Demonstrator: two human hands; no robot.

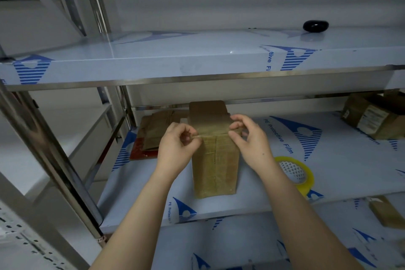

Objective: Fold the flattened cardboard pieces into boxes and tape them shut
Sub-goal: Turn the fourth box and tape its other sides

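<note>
The cardboard box (215, 166) is standing upright on the middle shelf (350, 171), between both hands. The left hand (177, 149) is pinching one end of a clear tape strip (213, 133) across the box's top; the right hand (249, 140) is pinching the other end. A tape roll (310, 178) is lying just right.

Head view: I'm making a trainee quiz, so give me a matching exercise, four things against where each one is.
Things: 1 black oval object; 2 tape roll; 3 flat cardboard stack; 4 upright box.
Places: a gripped by right hand, left hand pinches tape strip on it; b upper shelf; c middle shelf, left of the box; d middle shelf, right of the box.
Pairs: 1-b, 2-d, 3-c, 4-a.
</note>
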